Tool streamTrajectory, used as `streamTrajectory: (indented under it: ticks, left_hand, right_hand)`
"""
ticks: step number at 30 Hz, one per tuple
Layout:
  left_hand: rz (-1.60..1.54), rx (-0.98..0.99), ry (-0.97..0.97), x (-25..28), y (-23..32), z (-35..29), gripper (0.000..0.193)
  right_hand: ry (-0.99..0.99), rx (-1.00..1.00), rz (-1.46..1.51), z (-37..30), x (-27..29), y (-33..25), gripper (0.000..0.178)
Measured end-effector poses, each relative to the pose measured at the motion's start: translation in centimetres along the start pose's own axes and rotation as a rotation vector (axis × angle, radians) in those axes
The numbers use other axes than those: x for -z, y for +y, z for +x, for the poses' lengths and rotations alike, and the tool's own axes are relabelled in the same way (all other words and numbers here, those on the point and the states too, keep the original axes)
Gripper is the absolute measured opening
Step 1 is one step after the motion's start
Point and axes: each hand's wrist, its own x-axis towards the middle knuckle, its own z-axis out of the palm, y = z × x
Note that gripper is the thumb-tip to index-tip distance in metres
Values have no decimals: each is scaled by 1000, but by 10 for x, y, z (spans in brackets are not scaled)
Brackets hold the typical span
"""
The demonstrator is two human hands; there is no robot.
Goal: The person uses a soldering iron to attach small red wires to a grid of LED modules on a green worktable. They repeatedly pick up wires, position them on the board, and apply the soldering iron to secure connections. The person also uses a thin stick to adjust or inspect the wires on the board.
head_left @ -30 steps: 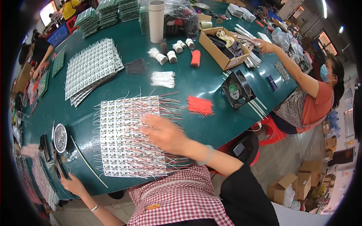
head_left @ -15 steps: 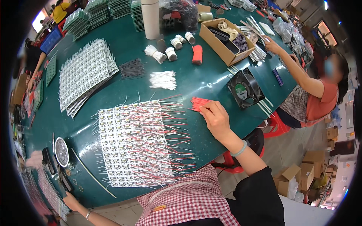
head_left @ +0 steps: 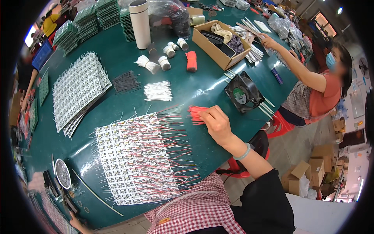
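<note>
Head view, working from the left edge. Small green board (head_left: 44, 88) lies on the green tabletop (head_left: 177, 87). Round metal dish (head_left: 62, 174), its contents too small to make out, sits near the lower left; next to it a dark long-handled tool (head_left: 70, 203). Stack of green boards (head_left: 66, 41) at the far side; nearer, a fanned stack of white boards (head_left: 76, 91).

Left hand (head_left: 74, 222) low in the frame, mostly cut off, at the tool's near end; cannot tell whether it grips. Thin pale tube (head_left: 97, 193) lies slantwise to its right.

Black wires (head_left: 125, 82) in a loose pile. Below them, nearest the wearer, a white circuit panel (head_left: 113, 156) lies flat, red and white leads spread over its right half and past its edge. White tumbler (head_left: 140, 25) upright behind. White wires (head_left: 157, 91) in a neat heap; tied red bundle (head_left: 191, 62) farther back.

Red wires (head_left: 194, 113) lie right of the panel, apart from it. Right hand (head_left: 215, 123) over their right end, thumb and fingers drawn together, touching them; whether one is pinched, cannot tell.

Open cardboard box (head_left: 207, 50) beyond, then black fan (head_left: 243, 95). Far right, a masked co-worker (head_left: 321, 85) holds flat strips.
</note>
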Motion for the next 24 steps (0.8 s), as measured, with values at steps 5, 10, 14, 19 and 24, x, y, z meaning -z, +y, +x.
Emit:
streamTrajectory:
  ticks: [5, 10, 14, 19, 24]
  left_hand:
    - [-81, -83, 7, -3, 33, -23, 66]
    - [-189, -213, 65, -2, 97, -87, 63]
    - [-247, -282, 65, 0, 124, -124, 61]
    - [-313, -327, 40, -1, 138, -145, 58]
    - [-362, -344, 20, 1, 140, -155, 55]
  right_hand:
    - [-25, -65, -20, 5, 9, 0, 20]
    - [-122, -81, -36, 8, 8, 6, 19]
    - [-125, -60, -80, 8, 10, 8, 13]
    - [-112, -65, -159, 13, 13, 5, 13]
    - [-327, 152, -334, 51, 28, 14, 14]
